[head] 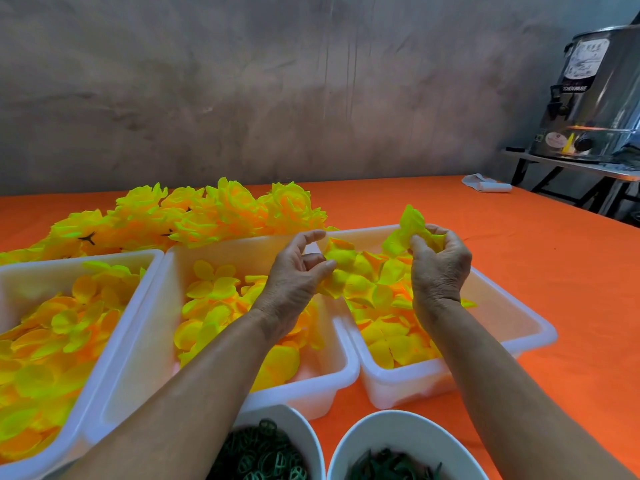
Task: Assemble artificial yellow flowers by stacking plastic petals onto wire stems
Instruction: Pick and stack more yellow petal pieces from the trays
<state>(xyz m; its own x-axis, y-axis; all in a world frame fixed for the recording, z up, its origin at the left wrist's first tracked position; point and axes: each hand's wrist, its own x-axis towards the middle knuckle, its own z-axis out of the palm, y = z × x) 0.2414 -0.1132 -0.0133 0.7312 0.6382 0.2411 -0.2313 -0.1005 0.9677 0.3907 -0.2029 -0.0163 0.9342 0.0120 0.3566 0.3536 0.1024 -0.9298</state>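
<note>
At my far left sits a white rectangular plastic tray (145,271) heaped with loose yellow-and-orange plastic petals (52,344). Beyond it, on the orange tablecloth (554,271), lies a pile of finished yellow artificial flowers (194,216), their heads lying on their sides, a few dark green backs turned toward me.

Next comes the middle white tray (242,247), also holding petals (211,299). My left hand (298,271) hangs over the gap between this tray and the right one, back of the hand toward me, fingers loosely curved. Index finger and thumb seem to nip the edge of a yellow petal layer (339,258) at the top of the right tray's heap, though I cannot tell for sure that they close on it. The other fingers curl without holding anything.

The right white tray (512,306) holds a further heap of petals (388,337). My right hand (440,261) is raised above its far end, fingers and thumb curled tight around a small bunch of yellow petals (412,230), which stand up out of my fist, the long axis roughly upright and leaning a little to the left. Any wire stem is hidden in my grip.

Nearest me are two round white bowls: the left bowl (298,424) holds dark green plastic rings (263,452), the right bowl (398,427) dark green pieces (391,465) I cannot make out.
</note>
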